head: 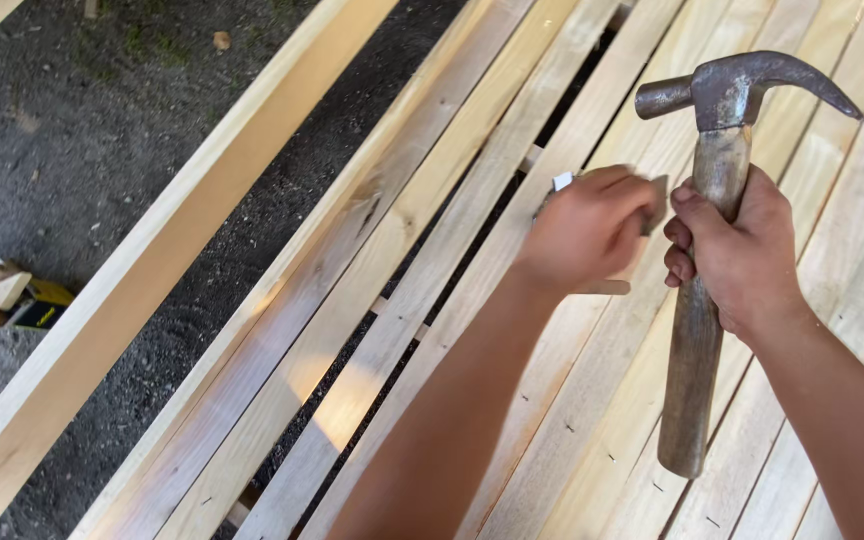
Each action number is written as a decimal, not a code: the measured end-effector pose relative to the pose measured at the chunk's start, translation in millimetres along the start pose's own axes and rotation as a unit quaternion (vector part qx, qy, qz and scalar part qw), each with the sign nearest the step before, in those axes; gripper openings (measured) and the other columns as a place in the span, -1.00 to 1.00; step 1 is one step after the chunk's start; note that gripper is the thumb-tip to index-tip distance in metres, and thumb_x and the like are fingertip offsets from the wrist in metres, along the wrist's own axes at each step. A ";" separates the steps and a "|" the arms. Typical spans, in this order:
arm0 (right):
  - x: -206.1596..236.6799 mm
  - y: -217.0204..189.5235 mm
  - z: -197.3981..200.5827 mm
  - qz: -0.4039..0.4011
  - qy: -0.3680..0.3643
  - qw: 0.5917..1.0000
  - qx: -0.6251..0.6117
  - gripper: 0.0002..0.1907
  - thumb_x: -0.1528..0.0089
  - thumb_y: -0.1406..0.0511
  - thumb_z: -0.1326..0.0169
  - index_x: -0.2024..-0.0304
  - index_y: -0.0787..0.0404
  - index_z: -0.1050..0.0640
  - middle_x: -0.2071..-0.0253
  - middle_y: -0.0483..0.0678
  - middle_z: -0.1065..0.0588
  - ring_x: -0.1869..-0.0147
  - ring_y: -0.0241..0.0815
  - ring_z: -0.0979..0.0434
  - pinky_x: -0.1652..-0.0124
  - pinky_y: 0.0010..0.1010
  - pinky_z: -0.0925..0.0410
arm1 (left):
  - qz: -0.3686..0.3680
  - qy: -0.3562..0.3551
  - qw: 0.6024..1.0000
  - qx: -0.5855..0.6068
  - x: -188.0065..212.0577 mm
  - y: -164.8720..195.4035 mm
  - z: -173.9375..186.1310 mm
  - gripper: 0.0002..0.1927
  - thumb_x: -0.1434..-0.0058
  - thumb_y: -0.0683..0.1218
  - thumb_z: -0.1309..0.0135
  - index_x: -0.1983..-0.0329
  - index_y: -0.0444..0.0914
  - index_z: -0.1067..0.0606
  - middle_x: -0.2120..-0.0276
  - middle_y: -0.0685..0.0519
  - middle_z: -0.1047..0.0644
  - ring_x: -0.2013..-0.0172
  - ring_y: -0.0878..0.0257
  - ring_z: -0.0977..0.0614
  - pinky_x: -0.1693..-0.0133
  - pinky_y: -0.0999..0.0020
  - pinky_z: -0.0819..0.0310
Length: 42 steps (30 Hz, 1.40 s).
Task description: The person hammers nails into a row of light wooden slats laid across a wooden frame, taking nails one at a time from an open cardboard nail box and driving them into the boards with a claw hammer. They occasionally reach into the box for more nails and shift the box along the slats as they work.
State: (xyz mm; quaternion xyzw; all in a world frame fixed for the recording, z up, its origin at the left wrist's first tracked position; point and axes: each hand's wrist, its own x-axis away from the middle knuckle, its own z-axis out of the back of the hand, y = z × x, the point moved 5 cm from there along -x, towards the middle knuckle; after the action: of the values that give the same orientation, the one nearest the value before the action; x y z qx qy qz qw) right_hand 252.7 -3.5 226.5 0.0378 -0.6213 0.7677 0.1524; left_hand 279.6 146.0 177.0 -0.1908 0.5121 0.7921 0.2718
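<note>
Open slats [372, 300] left of both hands, hammer [717, 200] upright blocking right side

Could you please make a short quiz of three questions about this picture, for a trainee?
1. True or false: the right hand grips the hammer high on its wooden handle, near the metal head.
2. Where does the left hand rest? A) on the gravel ground B) on the wooden slats C) on the cardboard box
3. Which end of the hammer points upward in the view, the head or the handle's end?

Key:
1. True.
2. B; it pinches something small there, too hidden to name.
3. The head.
</note>
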 end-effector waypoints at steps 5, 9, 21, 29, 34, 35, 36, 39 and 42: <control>1.6 19.0 11.7 0.002 0.034 0.999 0.038 -0.72 -0.25 0.47 -0.02 0.02 0.20 -0.33 0.45 -0.06 -0.39 0.57 -0.25 -0.37 0.60 -0.28 -0.33 | 0.224 -0.419 0.844 -0.250 -34.6 -65.2 -99.8 -0.66 -0.19 -0.11 -0.11 -0.05 -0.19 -0.57 -0.06 -0.11 -0.58 -0.07 -0.03 -0.62 -0.01 0.11 -0.56; 12.4 33.7 9.2 -0.013 -0.018 0.998 0.059 -0.74 -0.21 0.45 -0.06 0.06 0.27 -0.36 0.45 -0.05 -0.38 0.57 -0.25 -0.38 0.60 -0.28 -0.35 | 0.236 -0.519 0.752 -0.331 -33.8 -108.9 -140.6 -0.65 -0.21 -0.09 -0.10 -0.07 -0.16 -0.58 -0.07 -0.07 -0.58 -0.08 0.02 -0.62 0.00 0.13 -0.57; 23.1 36.7 7.2 -0.063 -0.043 0.996 0.052 -0.74 -0.21 0.41 -0.06 0.04 0.22 -0.38 0.48 -0.07 -0.38 0.58 -0.27 -0.38 0.59 -0.32 -0.37 | 0.251 -0.545 0.685 -0.413 -5.9 -127.3 -141.1 -0.72 -0.21 -0.07 -0.07 0.03 -0.18 -0.59 0.04 -0.07 -0.61 0.04 0.05 -0.65 0.08 0.16 -0.58; 28.7 29.9 2.1 -0.049 -0.073 0.994 0.063 -0.76 -0.21 0.40 -0.05 0.06 0.25 -0.39 0.50 -0.07 -0.37 0.58 -0.28 -0.40 0.58 -0.30 -0.37 | 0.250 -0.549 0.687 -0.406 1.9 -127.7 -127.1 -0.75 -0.21 -0.06 -0.05 0.09 -0.19 -0.60 0.11 -0.07 -0.63 0.11 0.07 -0.67 0.13 0.18 -0.59; 22.8 27.1 -5.7 -0.052 -0.070 0.994 0.061 -0.76 -0.21 0.41 -0.04 0.07 0.25 -0.38 0.50 -0.06 -0.38 0.58 -0.27 -0.40 0.57 -0.31 -0.40 | 0.255 -0.562 0.699 -0.360 -13.9 -127.3 -120.8 -0.76 -0.21 -0.06 -0.04 0.13 -0.20 -0.61 0.16 -0.07 -0.65 0.16 0.09 -0.69 0.16 0.20 -0.60; 20.8 27.3 -7.6 -0.054 -0.069 0.994 0.060 -0.77 -0.22 0.41 -0.03 0.07 0.25 -0.38 0.50 -0.06 -0.38 0.58 -0.27 -0.39 0.56 -0.31 -0.40 | 0.262 -0.562 0.703 -0.348 -18.4 -126.0 -117.3 -0.76 -0.20 -0.06 -0.04 0.14 -0.20 -0.61 0.17 -0.07 -0.65 0.17 0.09 -0.69 0.16 0.20 -0.60; 18.8 26.3 -9.4 -0.041 -0.065 0.995 0.062 -0.79 -0.24 0.41 -0.04 0.08 0.27 -0.37 0.49 -0.06 -0.39 0.59 -0.27 -0.40 0.57 -0.31 -0.39 | 0.257 -0.570 0.705 -0.335 -24.3 -122.7 -115.2 -0.77 -0.20 -0.06 -0.03 0.15 -0.20 -0.61 0.18 -0.07 -0.65 0.18 0.10 -0.69 0.17 0.20 -0.60; 14.0 26.2 -13.2 -0.016 -0.048 0.996 0.073 -0.79 -0.28 0.36 -0.09 0.12 0.32 -0.35 0.48 -0.06 -0.40 0.61 -0.27 -0.42 0.58 -0.32 -0.36 | 0.259 -0.574 0.714 -0.305 -37.0 -105.1 -102.8 -0.77 -0.20 -0.05 -0.03 0.17 -0.20 -0.61 0.20 -0.07 -0.66 0.21 0.10 -0.70 0.19 0.21 -0.60; 11.8 27.8 -14.0 -0.008 -0.034 0.997 0.071 -0.75 -0.31 0.31 -0.14 0.13 0.31 -0.35 0.49 -0.06 -0.41 0.63 -0.27 -0.40 0.59 -0.32 -0.31 | 0.249 -0.564 0.737 -0.278 -50.9 -75.2 -89.7 -0.77 -0.20 -0.05 -0.02 0.19 -0.21 -0.62 0.23 -0.07 -0.67 0.24 0.11 -0.71 0.21 0.22 -0.61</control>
State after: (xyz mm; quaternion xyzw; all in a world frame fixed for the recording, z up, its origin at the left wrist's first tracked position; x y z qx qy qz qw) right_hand 235.5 7.2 200.0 0.0798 -0.5694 0.8071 0.1342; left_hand 368.5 76.6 117.3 0.3578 0.0517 0.9012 0.2389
